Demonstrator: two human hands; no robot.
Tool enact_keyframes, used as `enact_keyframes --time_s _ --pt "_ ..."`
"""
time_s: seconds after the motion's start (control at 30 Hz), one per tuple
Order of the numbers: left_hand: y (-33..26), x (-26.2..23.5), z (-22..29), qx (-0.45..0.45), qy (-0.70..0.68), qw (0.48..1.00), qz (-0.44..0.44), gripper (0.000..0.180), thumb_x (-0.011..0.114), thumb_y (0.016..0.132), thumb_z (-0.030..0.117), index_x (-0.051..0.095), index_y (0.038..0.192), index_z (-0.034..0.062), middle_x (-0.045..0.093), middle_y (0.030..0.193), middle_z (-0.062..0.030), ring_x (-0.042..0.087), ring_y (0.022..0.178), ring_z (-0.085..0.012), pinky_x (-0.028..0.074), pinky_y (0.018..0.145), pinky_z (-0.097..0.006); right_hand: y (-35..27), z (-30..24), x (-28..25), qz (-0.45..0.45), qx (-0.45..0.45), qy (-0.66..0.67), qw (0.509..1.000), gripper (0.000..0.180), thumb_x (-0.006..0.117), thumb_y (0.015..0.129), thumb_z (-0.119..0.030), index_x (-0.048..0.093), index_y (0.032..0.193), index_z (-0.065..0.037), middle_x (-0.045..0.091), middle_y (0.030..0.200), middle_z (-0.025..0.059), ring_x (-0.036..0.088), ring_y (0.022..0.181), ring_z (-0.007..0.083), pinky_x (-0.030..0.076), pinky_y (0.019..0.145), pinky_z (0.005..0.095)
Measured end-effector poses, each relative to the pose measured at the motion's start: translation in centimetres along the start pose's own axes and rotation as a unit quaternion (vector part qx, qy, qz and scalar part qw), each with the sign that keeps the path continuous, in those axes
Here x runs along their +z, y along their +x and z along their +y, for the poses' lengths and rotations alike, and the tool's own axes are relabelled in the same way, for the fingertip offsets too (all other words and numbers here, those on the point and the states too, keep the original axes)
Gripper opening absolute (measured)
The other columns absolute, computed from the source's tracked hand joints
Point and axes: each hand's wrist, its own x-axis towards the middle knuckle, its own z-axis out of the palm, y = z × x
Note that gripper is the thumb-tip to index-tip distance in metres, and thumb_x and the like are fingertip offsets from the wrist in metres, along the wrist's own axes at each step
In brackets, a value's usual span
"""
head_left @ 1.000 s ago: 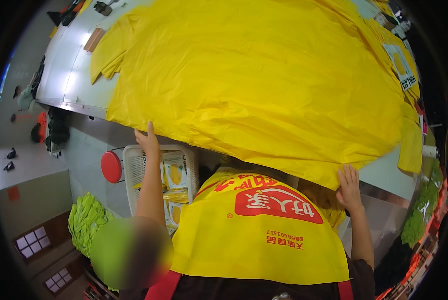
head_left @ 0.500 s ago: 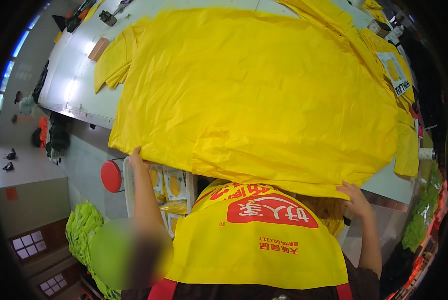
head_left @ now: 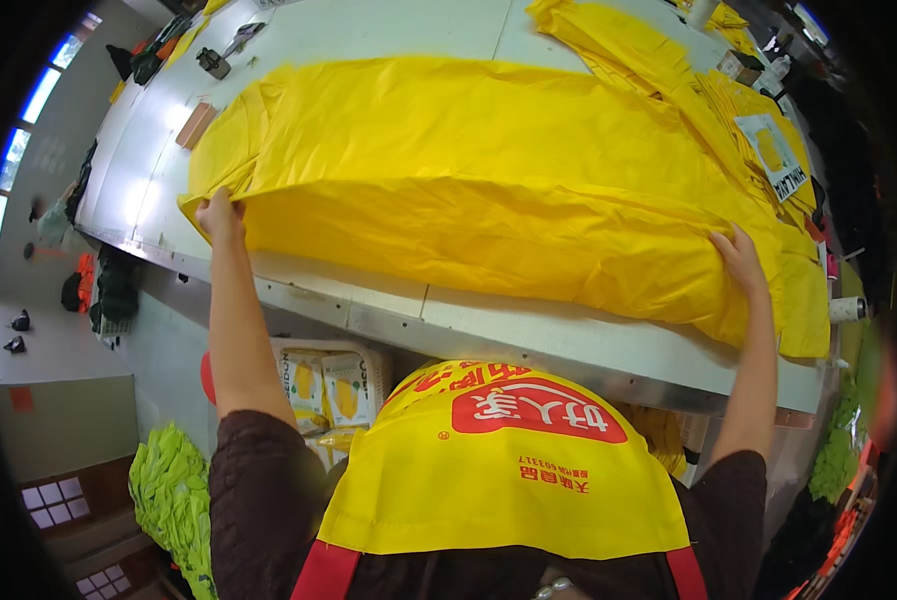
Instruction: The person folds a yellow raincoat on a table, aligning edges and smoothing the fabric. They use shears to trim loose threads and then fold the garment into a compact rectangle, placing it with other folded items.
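A thin, glossy yellow raincoat (head_left: 418, 120) lies spread across the table, its near edge lifted and turned back in a long fold. At the left end of this fold, my left hand (head_left: 220, 212) is closed on the edge of the raincoat. My right hand (head_left: 738, 258) pinches the same edge near its right end, with the fingertips partly hidden by the fabric. Between the two hands the edge sags a little, and its lower layer hangs near the table's front. A bunched, pleated part of the raincoat lies beyond my left hand.
The pale table (head_left: 368, 305) has a metal front edge. On its right are more yellow garments (head_left: 618, 50), a printed package (head_left: 771, 155) and a white spool (head_left: 848, 309). A brown block (head_left: 196, 126) sits at left. Below stands a white basket (head_left: 376, 365) of packages; lime-green fabric (head_left: 173, 495) is heaped at lower left.
Both hands have moved away from me, carrying the raincoat's near edge over the table and folding it back. The table's front edge has come into view, and my arms are stretched farther out.
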Motion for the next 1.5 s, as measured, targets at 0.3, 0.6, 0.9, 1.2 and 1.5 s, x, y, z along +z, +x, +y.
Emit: enact_keyframes --time_s 0.3,0.6,0.9,1.2,1.5 --pt "-4.9 8.4 -10.9 0.159 0.351 0.908 -0.166 0.051 0.062 0.082 0.03 0.047 0.122 0.0017 0.055 0.114 -0.0197 0.054 0.103 -0.0301 0.042 0.089 -0.034 4.3 7.1 8.0 0.127 0.144 -0.423 0.886 0.047 0.056 0.082 -0.042 0.054 0.111 -0.005 0.06 0.105 0.017 0.056 0.097 0.0339 0.045 0.078 0.0421" --pt "-11.2 7.5 -13.8 0.292 0.655 0.637 -0.283 0.068 0.049 0.082 0.052 0.032 0.137 0.0152 0.025 0.144 -0.0124 0.019 0.134 -0.03 0.015 0.099 -0.063 0.0 7.6 12.2 0.152 0.107 -0.465 0.865 0.062 0.05 0.085 -0.043 0.035 0.134 -0.007 0.04 0.132 0.0177 0.035 0.123 0.0331 0.024 0.096 0.0576" --pt "-14.2 -1.0 -12.3 0.269 0.626 0.675 -0.284 0.06 0.056 0.082 0.039 0.04 0.131 0.0082 0.032 0.138 -0.0181 0.026 0.13 -0.0332 0.017 0.099 -0.059 -5.4 3.8 11.5 0.103 0.136 -0.38 0.909 0.052 0.056 0.081 -0.035 0.046 0.12 -0.003 0.048 0.12 0.0181 0.042 0.113 0.0358 0.027 0.095 0.0525" --pt "-21.0 28.1 -13.7 0.378 0.261 0.742 -0.488 0.029 0.064 0.077 0.012 0.058 0.104 0.0021 0.058 0.104 -0.0169 0.052 0.1 -0.0335 0.041 0.088 -0.04 25.3 -1.7 10.8 0.217 -0.178 -0.278 0.919 0.051 0.066 0.073 -0.016 0.048 0.118 -0.002 0.049 0.119 0.0193 0.044 0.112 0.0356 0.035 0.096 0.0411" --pt "-29.5 42.1 -16.5 0.476 0.382 0.572 -0.548 0.067 0.051 0.079 0.052 0.04 0.131 0.0117 0.035 0.138 -0.0134 0.026 0.13 -0.0311 0.018 0.1 -0.06 43.3 2.4 13.2 0.035 -0.002 -0.353 0.935 0.034 0.051 0.08 -0.025 0.056 0.111 -0.01 0.059 0.107 0.0171 0.054 0.1 0.0311 0.042 0.083 0.0412"
